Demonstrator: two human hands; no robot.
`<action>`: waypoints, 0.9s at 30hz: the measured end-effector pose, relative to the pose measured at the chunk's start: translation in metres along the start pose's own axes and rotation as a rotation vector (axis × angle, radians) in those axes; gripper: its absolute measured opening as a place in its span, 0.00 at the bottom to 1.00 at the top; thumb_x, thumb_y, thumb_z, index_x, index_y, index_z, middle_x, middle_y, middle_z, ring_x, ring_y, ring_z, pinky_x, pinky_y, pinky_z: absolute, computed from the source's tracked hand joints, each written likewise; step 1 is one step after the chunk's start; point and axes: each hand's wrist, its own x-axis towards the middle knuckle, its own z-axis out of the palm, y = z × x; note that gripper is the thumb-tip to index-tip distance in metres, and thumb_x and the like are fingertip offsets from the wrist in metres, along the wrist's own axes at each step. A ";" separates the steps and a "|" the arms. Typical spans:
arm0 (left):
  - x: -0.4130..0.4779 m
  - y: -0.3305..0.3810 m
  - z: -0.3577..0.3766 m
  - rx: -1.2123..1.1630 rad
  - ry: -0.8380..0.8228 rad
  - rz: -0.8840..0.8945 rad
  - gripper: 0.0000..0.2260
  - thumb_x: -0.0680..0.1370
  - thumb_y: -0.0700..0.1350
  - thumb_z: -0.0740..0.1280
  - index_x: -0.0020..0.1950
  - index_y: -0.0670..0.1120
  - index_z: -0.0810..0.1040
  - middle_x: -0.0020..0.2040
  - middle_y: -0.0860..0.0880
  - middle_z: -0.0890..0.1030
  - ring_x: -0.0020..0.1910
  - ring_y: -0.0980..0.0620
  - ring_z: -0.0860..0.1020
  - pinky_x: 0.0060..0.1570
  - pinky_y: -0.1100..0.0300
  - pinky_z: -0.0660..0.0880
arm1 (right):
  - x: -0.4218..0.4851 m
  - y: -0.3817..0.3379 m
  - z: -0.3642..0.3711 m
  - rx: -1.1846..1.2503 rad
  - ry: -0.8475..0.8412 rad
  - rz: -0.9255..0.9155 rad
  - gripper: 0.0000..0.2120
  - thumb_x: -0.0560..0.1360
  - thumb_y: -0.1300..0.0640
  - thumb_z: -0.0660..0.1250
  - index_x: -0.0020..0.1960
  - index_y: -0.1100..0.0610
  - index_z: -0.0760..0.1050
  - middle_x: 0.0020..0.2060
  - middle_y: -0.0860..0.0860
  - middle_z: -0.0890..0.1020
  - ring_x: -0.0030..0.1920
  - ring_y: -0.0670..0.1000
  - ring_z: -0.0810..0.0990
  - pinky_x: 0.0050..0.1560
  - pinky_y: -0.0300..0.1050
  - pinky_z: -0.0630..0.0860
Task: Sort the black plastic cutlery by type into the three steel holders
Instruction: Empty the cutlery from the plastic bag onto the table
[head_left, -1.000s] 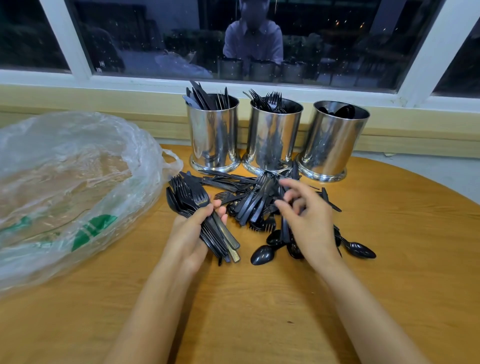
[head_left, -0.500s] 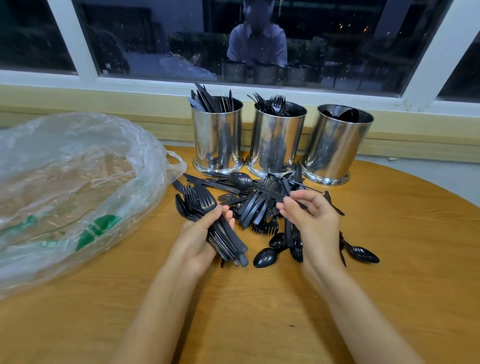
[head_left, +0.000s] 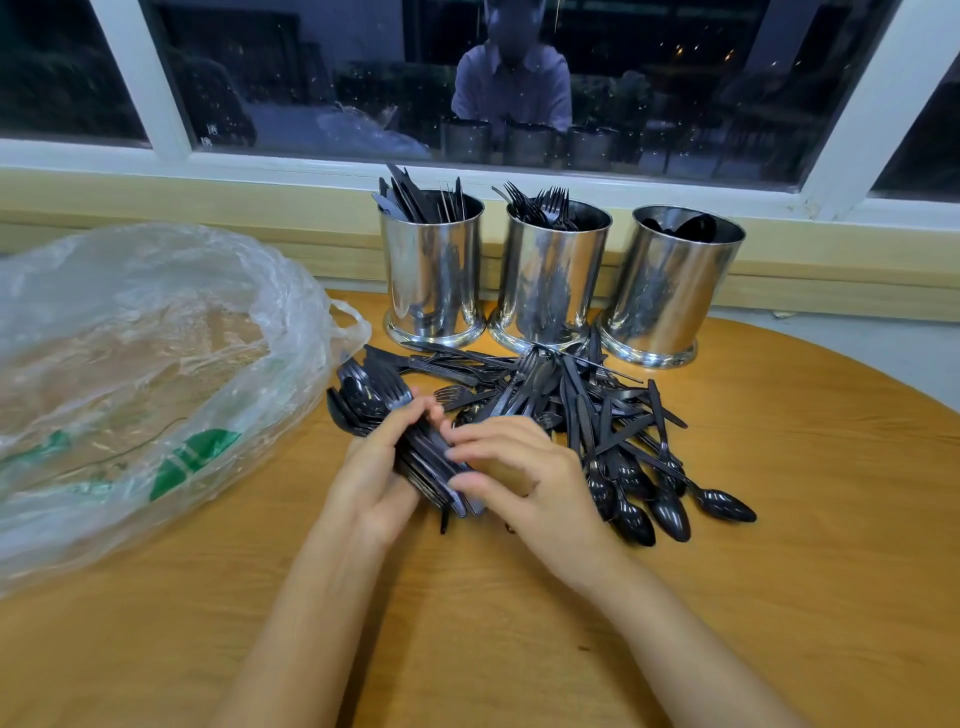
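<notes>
My left hand (head_left: 371, 475) grips a thick bundle of black plastic forks (head_left: 384, 410), tines pointing up-left. My right hand (head_left: 524, 478) lies against the bundle's handle end, fingers touching the handles. A loose pile of black cutlery (head_left: 566, 405) lies on the wooden table (head_left: 779, 519) behind my hands, with several spoons (head_left: 670, 506) at its right. Three steel holders stand by the window: the left holder (head_left: 434, 275) has knives, the middle holder (head_left: 550, 280) has forks, the right holder (head_left: 670, 291) has spoons.
A large crumpled clear plastic bag (head_left: 130, 374) with green print covers the table's left side. A window sill and wall run right behind the holders. The table's round edge curves off at the far right.
My right hand left the pile and moved left to the fork bundle. A fork it held earlier is no longer seen apart from the bundle. The left hand kept its grip.
</notes>
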 end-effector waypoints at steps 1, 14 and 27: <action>0.000 0.001 0.000 -0.046 0.015 0.008 0.08 0.76 0.37 0.66 0.55 0.42 0.77 0.39 0.47 0.81 0.36 0.54 0.81 0.39 0.61 0.81 | 0.002 0.000 -0.008 -0.006 0.031 0.022 0.10 0.73 0.52 0.70 0.52 0.55 0.84 0.52 0.45 0.84 0.58 0.44 0.78 0.61 0.38 0.72; -0.004 -0.005 0.003 0.029 0.031 -0.023 0.09 0.79 0.34 0.62 0.56 0.40 0.78 0.39 0.46 0.83 0.37 0.53 0.82 0.40 0.59 0.82 | 0.002 0.038 -0.058 -0.672 0.046 0.519 0.10 0.74 0.45 0.69 0.43 0.51 0.76 0.42 0.45 0.75 0.49 0.45 0.72 0.43 0.40 0.70; -0.004 -0.006 0.003 0.024 0.035 -0.043 0.10 0.79 0.34 0.62 0.59 0.41 0.77 0.40 0.46 0.82 0.36 0.53 0.82 0.40 0.59 0.82 | 0.003 0.040 -0.056 -0.858 0.038 0.665 0.10 0.77 0.49 0.67 0.52 0.56 0.78 0.51 0.50 0.73 0.60 0.53 0.69 0.41 0.42 0.70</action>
